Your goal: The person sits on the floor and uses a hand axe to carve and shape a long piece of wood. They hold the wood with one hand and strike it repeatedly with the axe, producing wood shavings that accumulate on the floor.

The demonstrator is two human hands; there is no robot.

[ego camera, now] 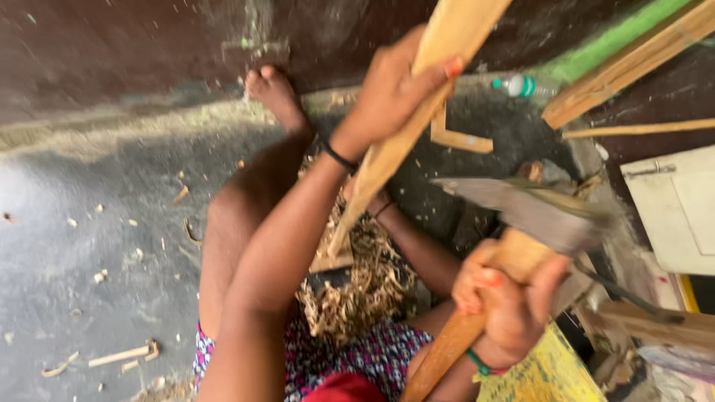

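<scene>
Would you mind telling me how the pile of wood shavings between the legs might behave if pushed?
The wood shavings look thin and curly, so probably light and easily scattered. They lie loosely heaped, so likely crumbling apart rather than sliding together.

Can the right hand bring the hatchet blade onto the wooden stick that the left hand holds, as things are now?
Probably yes. The right hand holds the hatchet raised beside the wooden stick, which the left hand holds slanted; nothing visible lies between them.

- The wooden stake runs off the top edge at 12 o'clock.
- The axe head is motion-blurred; its edge is unclear.
- The plastic bottle at 1 o'clock is half hidden behind planks.
</scene>
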